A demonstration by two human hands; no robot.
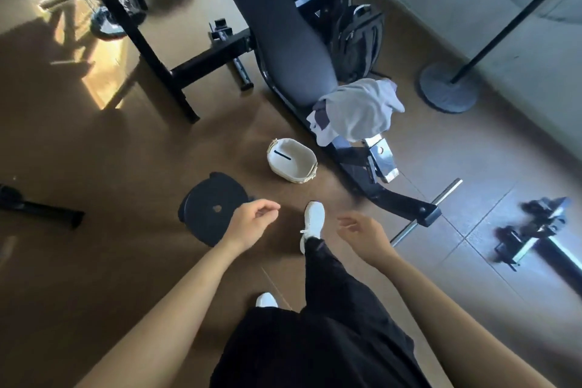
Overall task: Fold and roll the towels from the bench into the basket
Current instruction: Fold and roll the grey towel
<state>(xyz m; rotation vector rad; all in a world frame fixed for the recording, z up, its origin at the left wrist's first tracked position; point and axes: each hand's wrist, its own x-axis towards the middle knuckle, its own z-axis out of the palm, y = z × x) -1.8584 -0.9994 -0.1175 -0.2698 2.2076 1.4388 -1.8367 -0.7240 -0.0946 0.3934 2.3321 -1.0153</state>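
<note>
Currently, item by item.

Towels [359, 110]: a pale grey-and-white heap, unfolded, draped over the near end of the bench [283, 41], with part hanging off the edge. How many lie in it cannot be told.

Basket [291, 161]: small, white-lined, woven rim. It stands on the floor just beside the bench frame, below the heap. No rolled towel shows in it.

Left hand [252, 220]: empty, fingers loosely curled, held out low over the floor.

Right hand [362, 233]: empty, fingers relaxed, likewise apart from the towels.

Risks, as judged: pulling one towel from the heap may drag the rest to the floor, since they overlap and overhang. A loose roll may spring open or overfill the small basket. A knock from the forward shoe [313, 220] could tip it.

Surroundings:
- Black weight plate [211, 208], flat on the floor near the left hand and the forward foot; a likely trip point.
- Chrome crossbar [425, 214] at the bench foot, lying across the approach on the right.
- Dark backpack [356, 41], leaning behind the bench.
- Fan base [448, 88], near the wall.
- Loose metal fittings [535, 230], well off to the right.
</note>
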